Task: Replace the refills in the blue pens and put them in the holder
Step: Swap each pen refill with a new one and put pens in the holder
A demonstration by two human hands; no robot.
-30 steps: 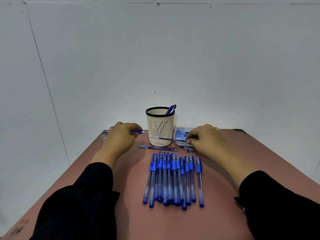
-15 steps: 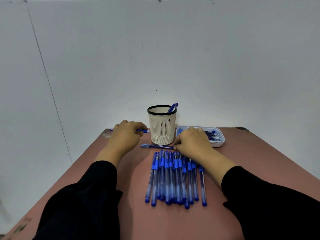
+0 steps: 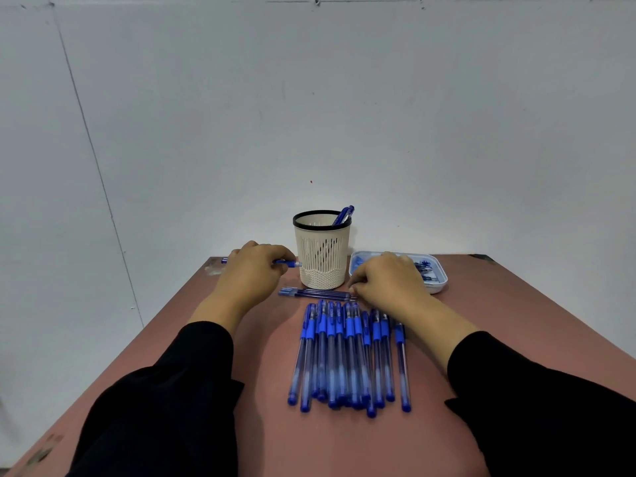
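Fingers (image 3: 358,287) of right hand (image 3: 389,284) curled, pinching the right end of loose refills (image 3: 316,292) lying left-right, frame centre, before holder (image 3: 322,251); left hand (image 3: 253,270) grips pen (image 3: 287,263).

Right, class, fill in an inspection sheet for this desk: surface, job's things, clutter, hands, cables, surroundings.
Surface: reddish-brown table, pale scuffs at its near left corner.
Job's things: row of blue pens side by side at centre; loose refills lying crosswise behind them; cream holder upright with one pen inside; white tray holding blue parts.
Clutter: clear wrapper at the far left edge.
Hands: left hand grips a pen barrel; right hand pinches the refills' end.
Cables: nothing seen.
Surroundings: bare pale wall.
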